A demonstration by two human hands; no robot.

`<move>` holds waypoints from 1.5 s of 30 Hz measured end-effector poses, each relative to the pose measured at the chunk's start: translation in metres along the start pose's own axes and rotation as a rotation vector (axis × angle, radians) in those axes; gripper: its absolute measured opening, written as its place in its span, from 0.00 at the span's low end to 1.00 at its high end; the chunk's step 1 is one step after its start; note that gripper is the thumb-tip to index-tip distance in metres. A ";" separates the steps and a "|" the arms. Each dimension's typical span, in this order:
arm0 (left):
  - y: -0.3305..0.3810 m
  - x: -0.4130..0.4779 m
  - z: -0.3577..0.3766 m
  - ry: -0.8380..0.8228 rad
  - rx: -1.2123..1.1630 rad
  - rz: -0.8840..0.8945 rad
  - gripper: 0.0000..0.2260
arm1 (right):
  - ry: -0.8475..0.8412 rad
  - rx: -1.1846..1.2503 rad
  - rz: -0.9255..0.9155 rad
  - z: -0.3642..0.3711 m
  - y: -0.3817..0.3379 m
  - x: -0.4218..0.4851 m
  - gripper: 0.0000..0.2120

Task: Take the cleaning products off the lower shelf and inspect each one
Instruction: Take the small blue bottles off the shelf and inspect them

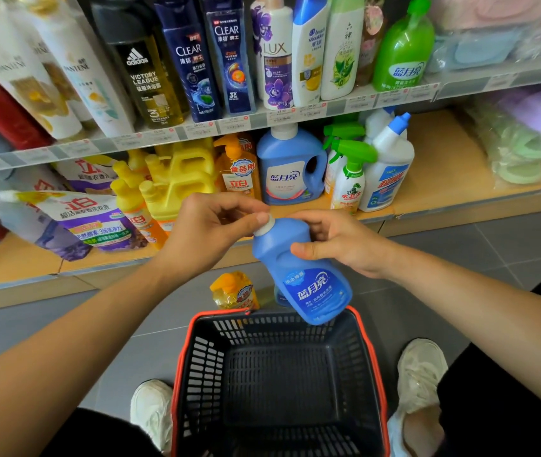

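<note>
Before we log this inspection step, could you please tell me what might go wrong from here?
The left hand pinches the white cap of the tilted blue bottle; if it loosens, liquid could spill into the basket. The right hand grips only the bottle's upper part, so it might slip.

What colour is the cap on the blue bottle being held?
White, on the blue bottle, pinched by the left hand; head view.
</note>
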State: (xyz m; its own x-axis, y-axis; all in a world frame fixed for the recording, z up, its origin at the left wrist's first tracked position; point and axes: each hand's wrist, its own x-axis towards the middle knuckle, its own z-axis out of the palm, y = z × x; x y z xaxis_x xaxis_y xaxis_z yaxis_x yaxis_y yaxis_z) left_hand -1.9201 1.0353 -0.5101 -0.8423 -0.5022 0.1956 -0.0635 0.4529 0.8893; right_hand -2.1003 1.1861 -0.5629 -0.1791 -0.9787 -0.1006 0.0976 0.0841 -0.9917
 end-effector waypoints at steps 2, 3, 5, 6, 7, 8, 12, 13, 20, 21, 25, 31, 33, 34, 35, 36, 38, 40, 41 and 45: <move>0.000 0.000 -0.003 -0.032 -0.028 -0.004 0.12 | -0.003 -0.002 0.005 -0.001 -0.001 0.000 0.20; -0.001 0.000 -0.005 -0.053 -0.036 -0.004 0.12 | -0.010 -0.001 0.007 -0.001 -0.002 0.000 0.20; -0.003 0.001 -0.010 -0.089 -0.042 -0.007 0.14 | -0.004 0.001 0.010 -0.002 -0.003 0.000 0.19; -0.005 0.001 -0.012 -0.101 -0.043 -0.010 0.15 | 0.005 0.003 0.015 -0.002 -0.003 0.000 0.20; -0.005 0.001 -0.013 -0.111 -0.042 -0.011 0.15 | 0.012 0.011 0.023 -0.003 -0.003 0.000 0.21; -0.006 0.001 -0.014 -0.119 -0.044 -0.013 0.16 | 0.015 0.022 0.033 -0.004 -0.003 0.000 0.22; -0.005 0.001 -0.014 -0.096 -0.073 -0.021 0.16 | -0.020 0.074 0.047 -0.004 -0.003 0.000 0.19; -0.005 0.002 -0.014 -0.075 -0.073 -0.021 0.15 | -0.040 0.075 0.045 -0.004 -0.003 0.000 0.17; -0.003 0.002 -0.015 -0.116 -0.211 -0.094 0.14 | -0.038 0.045 0.017 -0.004 -0.002 0.000 0.18; -0.003 0.002 -0.015 -0.121 -0.203 -0.090 0.16 | -0.033 0.038 0.018 -0.004 -0.002 -0.001 0.19; -0.003 0.001 -0.014 -0.092 -0.050 -0.025 0.13 | -0.007 -0.027 0.002 -0.004 -0.003 0.000 0.21; -0.012 -0.002 -0.001 0.174 -0.088 -0.097 0.07 | 0.111 -0.131 -0.007 -0.001 -0.006 0.000 0.25; -0.020 -0.005 0.006 0.090 -0.133 -0.211 0.10 | 0.173 -0.111 -0.011 -0.001 -0.008 0.001 0.20; -0.025 -0.007 0.010 0.012 -0.132 -0.266 0.12 | 0.207 -0.094 -0.006 -0.001 -0.009 0.001 0.18; -0.030 -0.010 0.015 -0.077 -0.137 -0.311 0.15 | 0.242 -0.076 0.001 -0.001 -0.010 0.001 0.18; -0.035 -0.013 0.021 -0.167 -0.154 -0.343 0.18 | 0.275 -0.056 0.006 -0.001 -0.011 0.002 0.18; -0.043 -0.021 0.031 -0.310 -0.145 -0.368 0.22 | 0.322 0.005 0.005 -0.001 -0.015 0.002 0.17; -0.049 -0.027 0.037 -0.364 -0.091 -0.369 0.22 | 0.344 0.080 0.000 -0.003 -0.017 0.001 0.16; -0.051 -0.029 0.038 -0.356 -0.094 -0.378 0.21 | 0.345 0.115 -0.001 -0.003 -0.019 0.001 0.16; -0.056 -0.033 0.043 -0.219 -0.337 -0.447 0.26 | 0.333 0.181 -0.018 -0.009 -0.021 0.001 0.15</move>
State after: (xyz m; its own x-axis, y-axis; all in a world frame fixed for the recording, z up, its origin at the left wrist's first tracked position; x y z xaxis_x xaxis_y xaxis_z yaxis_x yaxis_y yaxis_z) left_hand -1.9118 1.0580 -0.5843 -0.8658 -0.4106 -0.2858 -0.2944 -0.0439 0.9547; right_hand -2.1114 1.1855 -0.5428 -0.4883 -0.8625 -0.1331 0.2575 0.0033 -0.9663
